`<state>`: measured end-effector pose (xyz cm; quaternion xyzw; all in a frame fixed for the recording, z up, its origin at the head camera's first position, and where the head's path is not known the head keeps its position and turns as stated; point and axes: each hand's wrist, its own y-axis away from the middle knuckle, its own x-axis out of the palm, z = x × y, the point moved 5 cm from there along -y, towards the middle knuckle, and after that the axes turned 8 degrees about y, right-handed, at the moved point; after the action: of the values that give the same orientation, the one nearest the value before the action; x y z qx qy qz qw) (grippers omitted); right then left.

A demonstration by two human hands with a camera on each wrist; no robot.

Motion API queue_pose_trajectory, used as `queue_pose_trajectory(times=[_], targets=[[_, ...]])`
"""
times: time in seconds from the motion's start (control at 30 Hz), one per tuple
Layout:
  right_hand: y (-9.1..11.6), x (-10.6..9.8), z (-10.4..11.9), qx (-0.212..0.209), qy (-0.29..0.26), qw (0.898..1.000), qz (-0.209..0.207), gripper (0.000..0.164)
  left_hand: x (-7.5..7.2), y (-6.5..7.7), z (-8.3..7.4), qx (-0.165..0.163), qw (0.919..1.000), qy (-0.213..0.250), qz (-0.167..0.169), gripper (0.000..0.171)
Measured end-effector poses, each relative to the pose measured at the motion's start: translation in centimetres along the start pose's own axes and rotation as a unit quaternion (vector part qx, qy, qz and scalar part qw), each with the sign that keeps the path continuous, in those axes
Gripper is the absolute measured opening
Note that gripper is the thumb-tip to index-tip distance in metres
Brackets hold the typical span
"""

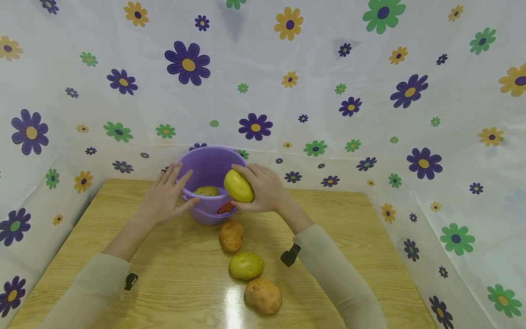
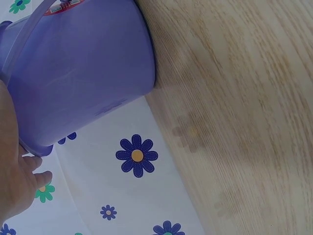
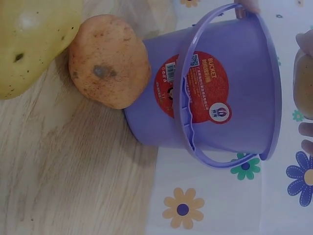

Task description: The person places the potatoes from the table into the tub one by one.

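Note:
A purple bucket (image 1: 201, 214) stands upright on the table, its handle hanging down at the front. Inside it lies a yellowish potato (image 1: 207, 191). At the bucket's right rim, my right hand (image 1: 266, 188) grips a yellow potato (image 1: 238, 186) between thumb and fingers. My left hand (image 1: 162, 198) rests at the left rim with its fingers straight and spread. In the left wrist view, part of that hand (image 2: 12, 171) shows beside the rim. A brown potato (image 1: 231, 236) sits in front of the bucket, with a yellow potato (image 1: 246, 266) and another brown potato (image 1: 263, 297) nearer me.
The wooden table (image 1: 341, 228) meets a white flowered sheet (image 1: 320, 105) behind the bucket and along both sides. A red label (image 3: 210, 88) is on the bucket's front wall. Dark straps hang from both sleeves.

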<state>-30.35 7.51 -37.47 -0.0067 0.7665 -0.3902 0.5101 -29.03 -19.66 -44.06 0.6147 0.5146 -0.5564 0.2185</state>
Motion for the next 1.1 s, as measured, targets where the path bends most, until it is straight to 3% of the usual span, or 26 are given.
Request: queue_pose_trajectory(times=[0.43,0.77,1.1], targets=[[-2.6,1.1,-0.3,0.004,0.026,0.997,0.07,0.092,0.0,0.0,0.0,-0.004,1.0,0.002,0.003,0.089],[-4.3,2.0,-0.2,0.001,0.038,0.994,0.099,0.089,0.0,0.0,0.0,-0.002,1.0,0.005,0.0,0.089],[-5.8,3.1,-0.3,0.022,0.036,0.981,0.188,0.093,0.1,0.0,0.1,-0.003,1.0,0.003,0.001,0.089]])
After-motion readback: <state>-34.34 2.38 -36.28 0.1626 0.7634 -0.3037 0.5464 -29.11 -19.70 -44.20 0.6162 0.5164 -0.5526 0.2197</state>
